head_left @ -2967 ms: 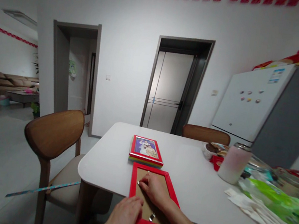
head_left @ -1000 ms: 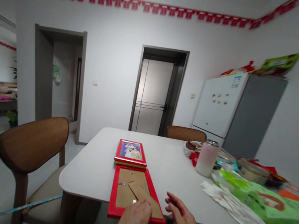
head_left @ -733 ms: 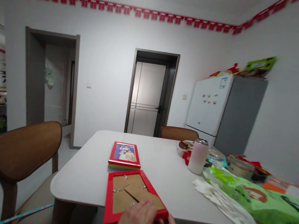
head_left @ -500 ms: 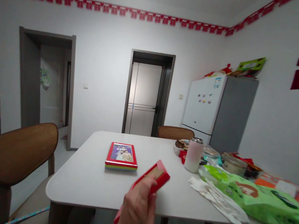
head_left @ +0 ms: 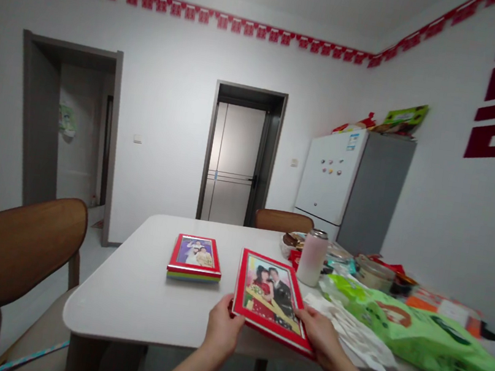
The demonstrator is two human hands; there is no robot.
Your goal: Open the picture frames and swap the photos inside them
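From my head camera, I have the red picture frame (head_left: 250,317) clasped between both hands, picture side up, over the near edge of the table (head_left: 118,305). My left hand (head_left: 224,326) grips its lower left corner and my right hand (head_left: 317,333) its right side, probably to steady it without covering the photo. It tilts; I cannot tell whether it touches the tabletop. The frame stack (head_left: 196,260) lies flat, in from the left edge, presumably piled to save room. A bottle (head_left: 312,258), white cloth (head_left: 349,331) and green packet (head_left: 430,330) crowd the right side.
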